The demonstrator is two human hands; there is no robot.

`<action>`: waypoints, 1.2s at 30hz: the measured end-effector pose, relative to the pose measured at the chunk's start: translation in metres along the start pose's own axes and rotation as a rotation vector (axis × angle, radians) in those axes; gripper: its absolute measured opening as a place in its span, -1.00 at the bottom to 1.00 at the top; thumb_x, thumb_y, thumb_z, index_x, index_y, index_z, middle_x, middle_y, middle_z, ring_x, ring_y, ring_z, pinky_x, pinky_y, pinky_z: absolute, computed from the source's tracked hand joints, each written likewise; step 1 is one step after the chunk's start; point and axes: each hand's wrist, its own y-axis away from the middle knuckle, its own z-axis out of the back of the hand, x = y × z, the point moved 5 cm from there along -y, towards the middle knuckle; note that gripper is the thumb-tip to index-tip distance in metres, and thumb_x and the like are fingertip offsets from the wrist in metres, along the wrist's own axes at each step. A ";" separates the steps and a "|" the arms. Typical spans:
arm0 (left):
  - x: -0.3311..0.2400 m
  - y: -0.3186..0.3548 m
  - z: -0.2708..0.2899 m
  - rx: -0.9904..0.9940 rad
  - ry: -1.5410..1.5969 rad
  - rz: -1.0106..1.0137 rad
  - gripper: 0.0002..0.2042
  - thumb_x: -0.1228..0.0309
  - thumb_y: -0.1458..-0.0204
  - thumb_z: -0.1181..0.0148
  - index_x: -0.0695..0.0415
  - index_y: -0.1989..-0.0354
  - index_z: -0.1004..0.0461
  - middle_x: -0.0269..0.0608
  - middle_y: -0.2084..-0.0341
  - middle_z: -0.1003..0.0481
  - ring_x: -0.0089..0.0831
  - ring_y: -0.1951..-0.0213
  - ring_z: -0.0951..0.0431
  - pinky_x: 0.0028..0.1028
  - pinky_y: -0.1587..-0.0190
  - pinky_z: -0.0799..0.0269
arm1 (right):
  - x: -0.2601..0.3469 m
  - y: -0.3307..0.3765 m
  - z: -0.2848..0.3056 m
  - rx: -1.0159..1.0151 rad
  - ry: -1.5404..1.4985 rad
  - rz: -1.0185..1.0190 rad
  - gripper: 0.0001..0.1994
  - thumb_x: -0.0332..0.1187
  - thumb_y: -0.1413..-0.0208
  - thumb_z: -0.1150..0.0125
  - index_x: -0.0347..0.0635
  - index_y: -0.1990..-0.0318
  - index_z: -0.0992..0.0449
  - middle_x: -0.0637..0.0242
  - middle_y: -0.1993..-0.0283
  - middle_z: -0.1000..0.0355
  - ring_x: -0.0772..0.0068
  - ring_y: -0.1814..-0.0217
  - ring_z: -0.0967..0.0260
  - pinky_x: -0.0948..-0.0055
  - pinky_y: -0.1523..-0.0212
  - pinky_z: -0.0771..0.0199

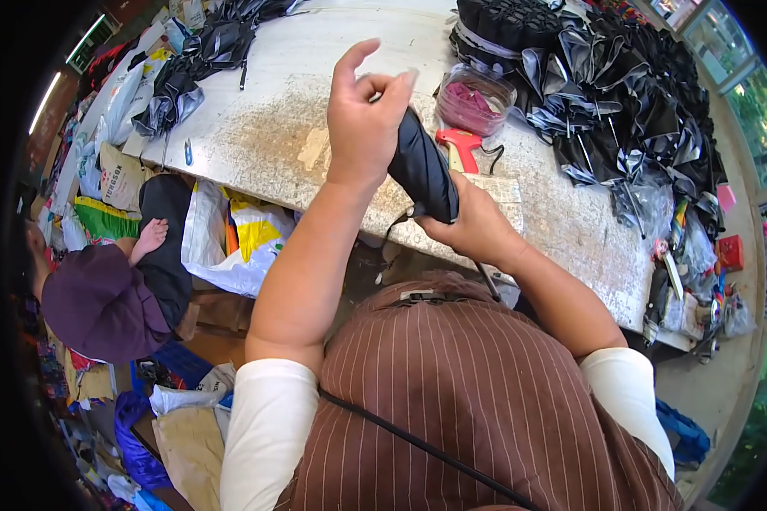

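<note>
A black folded umbrella (423,170) is held at a slant above the table's near edge, its cloth wrapped tightly. My right hand (477,223) grips its lower end, with a dark strap hanging beside it. Around the upper end curls my left hand (365,128), its index finger raised and bent; a bit of black shows between the fingers. Just beyond the umbrella lies a red and cream tagging gun (460,146). Behind that sits a clear plastic tub (475,98) with dark pink contents.
Piles of black umbrellas (605,94) cover the right side of the worn white table (273,162); more umbrellas (200,64) lie at the far left. A person in a purple hat (102,302) sits at left, near a white sack (234,234). A small blue tool (188,153) lies near the table's edge.
</note>
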 end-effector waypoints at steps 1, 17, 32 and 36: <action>0.011 0.005 0.001 0.011 0.147 0.081 -0.38 0.58 0.06 -0.12 -0.02 -0.23 -0.08 -0.19 0.44 -0.43 -0.41 0.50 -0.47 -0.50 0.29 -0.44 | -0.006 -0.002 -0.002 0.010 -0.024 0.017 -0.66 -0.47 0.27 -0.27 -0.30 0.23 -0.41 0.17 0.37 -0.47 0.27 0.42 -0.39 0.38 0.34 -0.42; -0.016 0.038 -0.010 0.217 0.472 0.040 -0.81 0.51 0.08 -0.19 0.15 0.28 -0.36 -0.22 0.41 -0.47 -0.44 0.40 -0.48 -0.46 0.09 -0.35 | -0.008 0.002 0.039 0.232 -0.776 0.142 -0.71 -0.40 0.10 -0.26 -0.28 0.18 -0.44 0.23 0.49 -0.42 0.51 0.55 -0.34 0.61 0.57 -0.35; -0.008 0.046 -0.040 -0.027 0.988 0.484 -0.77 0.24 -0.07 -0.14 0.16 0.35 -0.39 -0.15 0.38 -0.49 -0.37 0.23 -0.50 -0.41 0.07 -0.37 | 0.013 0.033 -0.010 0.253 -0.223 0.089 -0.77 -0.36 -0.12 -0.11 -0.23 0.55 -0.42 0.45 0.68 -0.33 0.57 0.72 -0.15 0.60 0.69 -0.18; -0.006 0.061 -0.046 0.025 1.109 0.578 -0.75 0.20 -0.08 -0.13 0.16 0.36 -0.41 -0.17 0.42 -0.49 -0.38 0.27 -0.52 -0.42 0.11 -0.39 | -0.046 0.001 0.013 -0.144 -0.335 0.274 -0.82 -0.51 -0.10 -0.02 -0.32 0.19 -0.52 0.37 0.31 -0.49 0.62 0.33 -0.33 0.61 0.24 -0.35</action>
